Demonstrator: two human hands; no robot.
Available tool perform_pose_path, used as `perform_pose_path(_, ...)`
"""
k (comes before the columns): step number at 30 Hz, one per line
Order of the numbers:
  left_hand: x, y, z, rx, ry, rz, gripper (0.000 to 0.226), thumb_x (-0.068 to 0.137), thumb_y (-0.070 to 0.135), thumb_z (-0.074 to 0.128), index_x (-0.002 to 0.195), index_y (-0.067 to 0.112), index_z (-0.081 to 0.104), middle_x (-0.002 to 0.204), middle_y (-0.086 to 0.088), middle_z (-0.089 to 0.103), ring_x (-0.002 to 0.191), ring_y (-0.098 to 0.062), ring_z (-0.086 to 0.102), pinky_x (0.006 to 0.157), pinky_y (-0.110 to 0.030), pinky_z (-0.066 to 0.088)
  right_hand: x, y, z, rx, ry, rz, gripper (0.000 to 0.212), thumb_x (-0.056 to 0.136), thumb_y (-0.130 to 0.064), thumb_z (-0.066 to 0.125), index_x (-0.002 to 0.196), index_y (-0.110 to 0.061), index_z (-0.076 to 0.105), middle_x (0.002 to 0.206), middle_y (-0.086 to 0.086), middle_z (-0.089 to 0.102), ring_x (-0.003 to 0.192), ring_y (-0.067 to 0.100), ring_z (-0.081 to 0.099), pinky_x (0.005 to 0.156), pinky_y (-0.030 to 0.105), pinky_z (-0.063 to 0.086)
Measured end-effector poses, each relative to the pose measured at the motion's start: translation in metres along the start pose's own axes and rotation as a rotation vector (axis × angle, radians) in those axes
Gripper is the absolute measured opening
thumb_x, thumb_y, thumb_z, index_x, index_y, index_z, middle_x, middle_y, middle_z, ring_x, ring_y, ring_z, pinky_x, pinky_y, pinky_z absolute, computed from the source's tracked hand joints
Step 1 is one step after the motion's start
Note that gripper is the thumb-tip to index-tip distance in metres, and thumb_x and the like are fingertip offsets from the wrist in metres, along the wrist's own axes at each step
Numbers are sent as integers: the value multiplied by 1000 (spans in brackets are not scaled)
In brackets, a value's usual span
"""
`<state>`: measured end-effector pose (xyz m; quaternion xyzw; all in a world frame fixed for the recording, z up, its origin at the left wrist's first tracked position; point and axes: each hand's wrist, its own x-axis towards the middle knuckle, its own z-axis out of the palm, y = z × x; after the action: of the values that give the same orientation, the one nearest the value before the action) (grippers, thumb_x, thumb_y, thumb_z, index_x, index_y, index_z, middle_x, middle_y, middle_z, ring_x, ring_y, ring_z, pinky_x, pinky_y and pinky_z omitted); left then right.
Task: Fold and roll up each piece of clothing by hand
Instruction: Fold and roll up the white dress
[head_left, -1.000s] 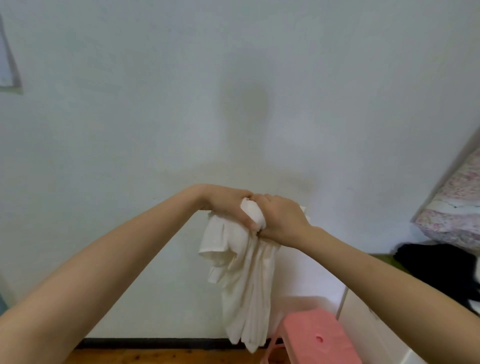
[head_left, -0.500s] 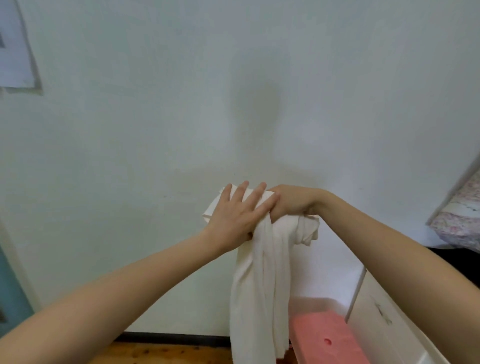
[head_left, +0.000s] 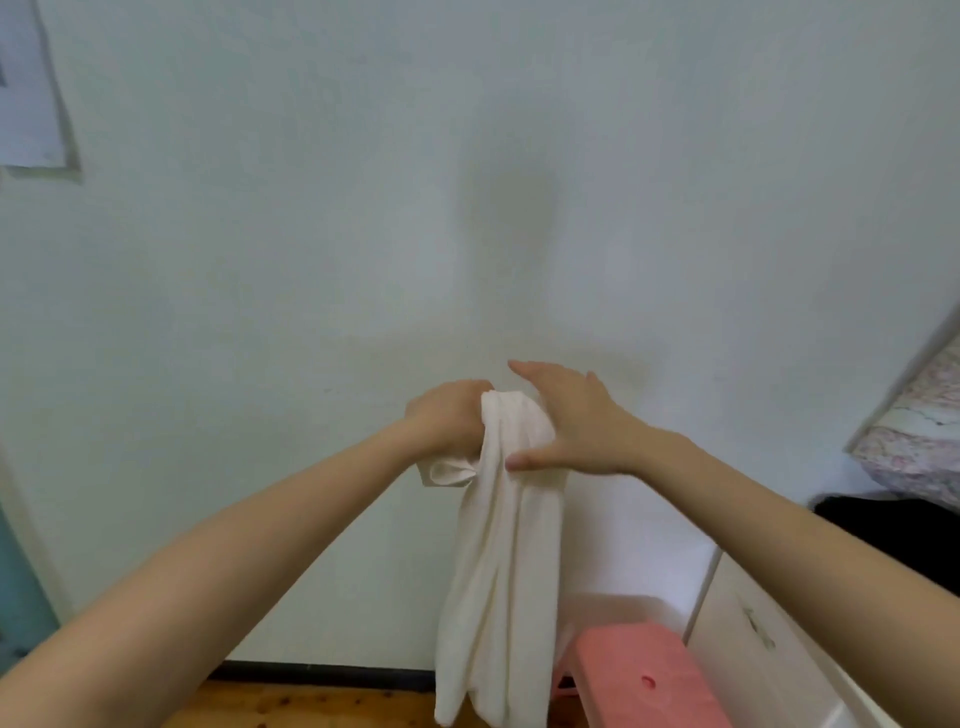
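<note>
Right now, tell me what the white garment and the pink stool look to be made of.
The white garment: soft, matte fabric, likely cotton; it hangs in limp vertical folds. The pink stool: probably moulded plastic, smooth, even colour, rounded edges, a small hole in its top.

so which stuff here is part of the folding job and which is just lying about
In the job: white garment, left hand gripping its top, right hand flat against it.
Lying about: pink stool, paper on wall, floral bedding, black fabric, white cabinet.
</note>
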<state>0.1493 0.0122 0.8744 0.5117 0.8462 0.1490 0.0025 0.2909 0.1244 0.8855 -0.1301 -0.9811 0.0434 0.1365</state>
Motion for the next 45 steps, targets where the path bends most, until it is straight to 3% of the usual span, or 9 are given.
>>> perform_pose_path(3,7,-4,-13,-100,-147,95,10,84,29,56,75,23,55,79,7,60,77,-18,59,62,-27,45,-10,-5,29,-356,88,-126,119,62,-70,70,151,-36,-2,159,9,14,145,34,14,114,61,9)
perform_pose_path(9,4,-7,-23,-273,-475,57,22,85,22,58,70,22,43,72,6,45,72,-15,49,58,-16,36,-5,11,45,-440,453,-303,104,52,-35,85,141,-25,33,130,17,57,103,39,61,74,47,55)
perform_pose_path(15,-13,0,-22,-556,-600,31,13,68,26,60,79,20,58,72,7,62,65,-4,61,58,-15,46,-7,21,60,-381,609,-332,61,63,-28,80,114,-24,48,79,1,64,60,25,58,46,24,35)
perform_pose_path(18,-10,-2,-18,-502,-497,31,83,76,59,62,145,24,32,144,1,44,130,-16,45,107,-33,38,-3,21,57,-319,494,-220,58,63,-29,78,114,-26,50,81,0,62,65,26,61,49,24,31)
perform_pose_path(20,-15,6,-10,-237,-284,71,111,68,73,63,152,29,5,155,0,23,139,-22,32,112,-39,30,-1,14,48,-248,294,-78,57,73,-36,70,124,-28,47,96,0,61,83,28,62,57,29,39)
perform_pose_path(27,-32,5,43,503,342,319,137,46,63,82,148,26,-2,151,-15,28,124,-38,44,98,-51,40,20,13,27,84,-1,158,58,62,-39,75,114,-30,53,103,-7,66,93,20,62,71,32,49)
perform_pose_path(32,-19,-10,42,420,662,485,89,54,38,78,130,17,38,117,-9,62,71,-29,60,59,-34,47,27,10,0,300,-248,87,37,63,-22,80,94,-22,60,93,-5,66,85,15,62,73,31,50)
perform_pose_path(39,-13,-6,20,74,375,350,66,69,43,73,126,29,43,108,9,64,89,-19,64,64,-30,46,24,12,-9,336,-309,59,61,66,-35,82,120,-34,55,115,-13,63,106,8,60,90,28,49)
perform_pose_path(45,-7,-8,-13,-317,21,58,55,62,35,82,105,26,48,95,9,61,85,-16,62,73,-35,52,-5,12,8,-142,78,-86,106,67,-72,65,151,-33,14,156,6,24,140,27,29,114,46,26)
